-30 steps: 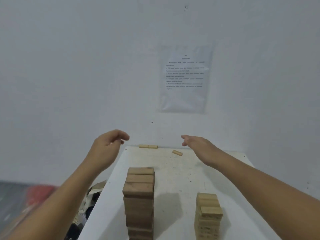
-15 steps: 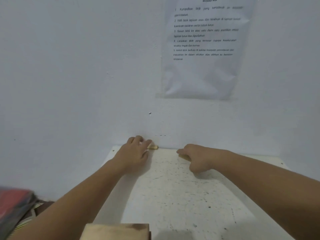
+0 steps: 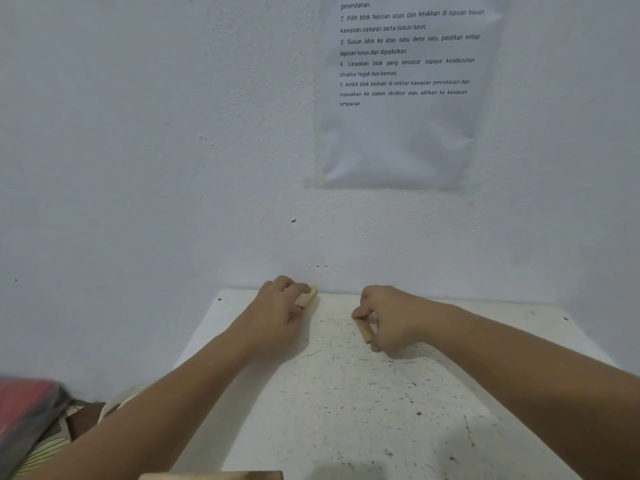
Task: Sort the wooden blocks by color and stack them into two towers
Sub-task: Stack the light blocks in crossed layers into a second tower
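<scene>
Now, far left: red shape (image 3: 27,400), smeared out of focus, hard to name; patterned material (image 3: 48,445) bunched just beneath it, off the table's side.
Wall: white wall (image 3: 138,133), matte and faintly pebbled, filling the whole upper view; small dark speck (image 3: 293,221) above the hands.
Bottom edge: tower top (image 3: 214,475), flat slab of tan wood with a darker brown end, cropped by the frame, well apart from both hands.
Left hand: left hand (image 3: 280,313) out at the table's far edge, fingers curled down over a pale block (image 3: 308,296); thumb hidden underneath.
Pale block: smooth light wood, square-cut end poking out past the fingertips, tilted, right up against the foot of the wall.
Table: white table (image 3: 346,410), flat top, speckled all over with dark flecks and short scratches; forearms crossing it from both lower corners.
Second block: second block (image 3: 364,330), light wood, short rectangular bar, long axis running toward the camera; touching the tabletop or just lifted, cannot tell.
Right hand: right hand (image 3: 394,317), forefinger and thumb pinching the second block near its ends, other fingers tucked in behind.
Sheet: plastic-sleeved paper sheet (image 3: 405,140) flat on the wall, glossy and wrinkled, lines of printed text, top cropped off.
</scene>
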`<action>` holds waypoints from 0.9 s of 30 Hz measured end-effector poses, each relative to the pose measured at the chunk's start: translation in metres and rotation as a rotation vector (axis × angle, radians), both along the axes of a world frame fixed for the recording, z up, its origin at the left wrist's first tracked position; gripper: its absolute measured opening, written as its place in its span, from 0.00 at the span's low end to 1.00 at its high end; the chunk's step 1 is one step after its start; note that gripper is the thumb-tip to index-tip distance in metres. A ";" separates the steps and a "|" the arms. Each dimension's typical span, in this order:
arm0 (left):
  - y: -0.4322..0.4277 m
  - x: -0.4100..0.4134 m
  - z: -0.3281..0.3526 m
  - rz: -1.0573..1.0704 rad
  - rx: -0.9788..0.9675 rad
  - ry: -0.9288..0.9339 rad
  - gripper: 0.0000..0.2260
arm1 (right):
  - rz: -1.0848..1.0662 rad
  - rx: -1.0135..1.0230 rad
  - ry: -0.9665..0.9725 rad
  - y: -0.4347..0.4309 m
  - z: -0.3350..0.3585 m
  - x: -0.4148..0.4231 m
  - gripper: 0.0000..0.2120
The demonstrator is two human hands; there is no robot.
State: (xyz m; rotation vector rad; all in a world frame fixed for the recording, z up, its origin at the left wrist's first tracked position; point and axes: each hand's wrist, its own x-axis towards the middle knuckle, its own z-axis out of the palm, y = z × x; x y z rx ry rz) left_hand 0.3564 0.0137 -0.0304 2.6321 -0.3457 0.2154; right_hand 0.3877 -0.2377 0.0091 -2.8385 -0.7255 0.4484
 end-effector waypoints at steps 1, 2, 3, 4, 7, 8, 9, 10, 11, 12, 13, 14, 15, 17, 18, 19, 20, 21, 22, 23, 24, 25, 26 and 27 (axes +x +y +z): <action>-0.001 0.005 -0.001 0.022 -0.017 0.011 0.21 | -0.005 0.014 -0.003 0.000 0.000 -0.002 0.09; -0.002 0.010 -0.001 0.034 -0.023 0.023 0.19 | -0.004 0.027 -0.011 -0.001 0.001 -0.003 0.07; -0.004 0.014 -0.001 0.034 -0.028 0.031 0.18 | -0.001 0.032 -0.020 -0.002 0.002 -0.005 0.07; -0.005 0.018 0.001 0.019 -0.027 0.027 0.17 | 0.001 0.044 -0.026 -0.002 0.002 -0.006 0.07; -0.007 0.027 0.002 -0.064 -0.025 0.022 0.17 | 0.007 0.080 -0.043 -0.005 -0.002 -0.007 0.10; -0.007 0.028 0.001 -0.081 -0.028 0.020 0.16 | 0.002 0.101 -0.043 -0.005 -0.003 -0.007 0.11; -0.008 0.030 0.000 -0.083 -0.023 0.024 0.15 | -0.001 0.114 -0.042 -0.006 -0.004 -0.007 0.12; -0.008 0.031 -0.001 -0.079 -0.017 0.031 0.15 | 0.005 0.114 -0.046 -0.007 -0.004 -0.006 0.12; -0.008 0.033 -0.002 -0.072 -0.009 0.040 0.16 | 0.015 0.106 -0.049 -0.006 -0.004 -0.006 0.12; -0.009 0.035 -0.003 -0.069 -0.001 0.049 0.18 | 0.021 0.103 -0.049 -0.007 -0.004 -0.005 0.13; -0.009 0.036 -0.003 -0.068 -0.001 0.052 0.18 | 0.023 0.105 -0.049 -0.007 -0.004 -0.005 0.15; -0.009 0.037 -0.003 -0.068 -0.007 0.050 0.18 | 0.020 0.109 -0.046 -0.007 -0.004 -0.005 0.15; -0.009 0.038 -0.003 -0.068 -0.014 0.041 0.18 | 0.017 0.115 -0.047 -0.007 -0.005 -0.005 0.16; -0.011 0.038 -0.003 -0.075 -0.031 0.039 0.19 | 0.004 0.130 -0.044 -0.008 -0.006 -0.005 0.18; -0.013 0.037 -0.004 -0.085 -0.052 0.039 0.19 | 0.002 0.132 -0.043 -0.008 -0.007 -0.004 0.20; -0.014 0.037 -0.004 -0.098 -0.073 0.041 0.18 | 0.005 0.127 -0.042 -0.008 -0.008 -0.003 0.21; -0.016 0.036 -0.004 -0.115 -0.078 0.033 0.17 | 0.008 0.121 -0.041 -0.008 -0.009 -0.001 0.22; -0.017 0.036 -0.006 -0.134 -0.067 0.021 0.17 | 0.008 0.118 -0.036 -0.008 -0.010 0.000 0.23; -0.017 0.036 -0.007 -0.155 -0.040 0.012 0.17 | 0.006 0.117 -0.032 -0.008 -0.010 0.001 0.24; -0.017 0.037 -0.009 -0.173 -0.018 0.011 0.17 | 0.006 0.116 -0.029 -0.008 -0.011 0.001 0.24; -0.017 0.037 -0.009 -0.179 -0.003 0.021 0.16 | 0.007 0.115 -0.027 -0.008 -0.012 0.002 0.24; -0.017 0.036 -0.008 -0.177 0.003 0.031 0.15 | 0.008 0.113 -0.024 -0.008 -0.012 0.002 0.25; -0.018 0.036 -0.007 -0.170 0.006 0.034 0.14 | 0.007 0.112 -0.024 -0.008 -0.013 0.003 0.25; -0.019 0.037 -0.007 -0.165 0.011 0.031 0.15 | 0.004 0.115 -0.024 -0.008 -0.014 0.003 0.26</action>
